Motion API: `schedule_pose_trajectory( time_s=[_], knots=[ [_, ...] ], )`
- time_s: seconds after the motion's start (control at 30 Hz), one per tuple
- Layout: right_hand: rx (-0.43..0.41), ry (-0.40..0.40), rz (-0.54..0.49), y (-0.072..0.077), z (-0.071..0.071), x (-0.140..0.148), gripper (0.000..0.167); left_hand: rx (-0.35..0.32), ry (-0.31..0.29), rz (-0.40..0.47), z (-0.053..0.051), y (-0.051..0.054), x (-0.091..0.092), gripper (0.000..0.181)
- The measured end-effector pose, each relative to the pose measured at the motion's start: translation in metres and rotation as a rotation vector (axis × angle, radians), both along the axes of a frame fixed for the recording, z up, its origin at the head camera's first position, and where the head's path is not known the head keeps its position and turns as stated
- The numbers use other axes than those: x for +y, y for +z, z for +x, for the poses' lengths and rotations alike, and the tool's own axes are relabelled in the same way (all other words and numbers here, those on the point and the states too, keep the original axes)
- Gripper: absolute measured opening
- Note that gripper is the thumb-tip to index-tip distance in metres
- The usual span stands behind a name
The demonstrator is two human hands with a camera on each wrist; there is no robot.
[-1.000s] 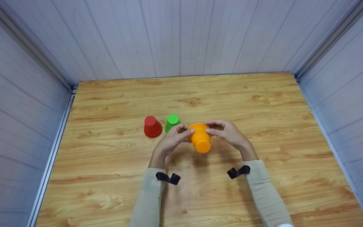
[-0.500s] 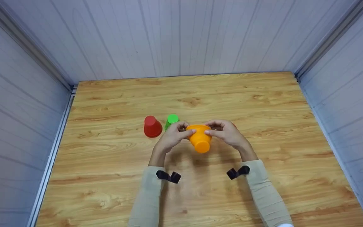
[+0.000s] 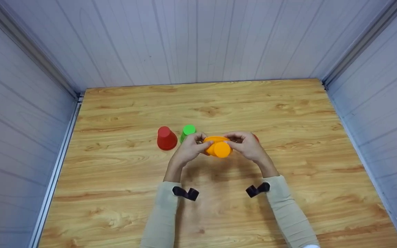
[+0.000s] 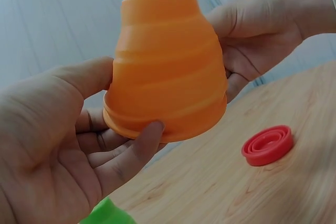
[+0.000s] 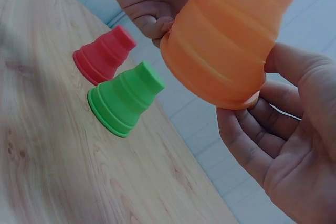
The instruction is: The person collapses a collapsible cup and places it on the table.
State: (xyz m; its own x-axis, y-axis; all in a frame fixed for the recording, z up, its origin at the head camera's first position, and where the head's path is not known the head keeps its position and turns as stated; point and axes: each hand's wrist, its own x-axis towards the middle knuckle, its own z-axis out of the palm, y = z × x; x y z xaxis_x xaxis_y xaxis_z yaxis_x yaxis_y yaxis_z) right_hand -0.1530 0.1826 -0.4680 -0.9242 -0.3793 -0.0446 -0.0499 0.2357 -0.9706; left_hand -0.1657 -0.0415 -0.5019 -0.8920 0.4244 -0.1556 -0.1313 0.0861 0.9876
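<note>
An orange collapsible cup [image 4: 168, 66] is held above the table, its narrow closed end up and its wide rim down. My left hand [image 3: 189, 150] grips one side of it, thumb on the wall and fingers at the rim. On the opposite side my right hand [image 3: 248, 146] grips it the same way, as the right wrist view also shows. The cup's folds are mostly extended, with slightly uneven ridges. Beyond the left hand a green collapsible cup [image 5: 126, 100] stands upside down, partly hidden in the head view. Beside it is a red collapsible cup [image 5: 105, 56], also upside down and extended.
Another red cup [image 4: 269, 145], folded flat into rings, lies on the wooden table [image 3: 115, 206] behind the right hand. Pale panel walls [image 3: 198, 41] enclose the table at the back and both sides.
The orange cup has tilted between my hands, so its narrow end has swung up toward the head camera and away from my body. Both hands keep their grip, and the standing cups have not moved.
</note>
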Motion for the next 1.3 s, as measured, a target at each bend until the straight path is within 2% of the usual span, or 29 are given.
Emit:
schedule_pose_trajectory(
  time_s=[0.17, 0.27, 0.4, 0.53, 0.67, 0.87, 0.97, 1.1, 1.3],
  knots=[
    [0.014, -0.022, 0.005, -0.002, 0.001, -0.002, 0.026, 0.022, 0.008, -0.022, 0.001, 0.0, 0.001, 0.02],
    [0.027, -0.047, 0.015, -0.002, 0.002, -0.004, 0.025, 0.005, 0.014, 0.003, 0.001, 0.0, 0.0, 0.023],
    [0.052, -0.093, 0.059, -0.001, 0.003, -0.005, 0.026, -0.071, -0.006, 0.132, 0.001, -0.002, -0.003, 0.029],
    [0.071, -0.132, 0.093, 0.002, 0.005, -0.004, 0.027, -0.134, -0.068, 0.287, 0.001, -0.004, -0.008, 0.035],
    [0.049, -0.139, 0.084, 0.001, 0.005, -0.003, 0.028, -0.16, -0.097, 0.368, 0.001, -0.005, -0.01, 0.04],
    [-0.033, -0.112, -0.039, -0.017, -0.002, 0.005, 0.029, -0.127, -0.075, 0.32, 0.001, -0.002, -0.009, 0.036],
    [-0.055, -0.074, -0.108, -0.027, -0.005, 0.009, 0.032, -0.105, -0.065, 0.291, 0.0, -0.001, -0.008, 0.034],
    [-0.068, 0.0, -0.192, -0.031, -0.005, 0.012, 0.039, -0.097, -0.045, 0.289, 0.0, -0.002, -0.009, 0.033],
    [-0.137, 0.091, -0.281, -0.031, -0.005, 0.016, 0.047, -0.084, -0.006, 0.284, 0.0, -0.002, -0.011, 0.033]
  ],
)
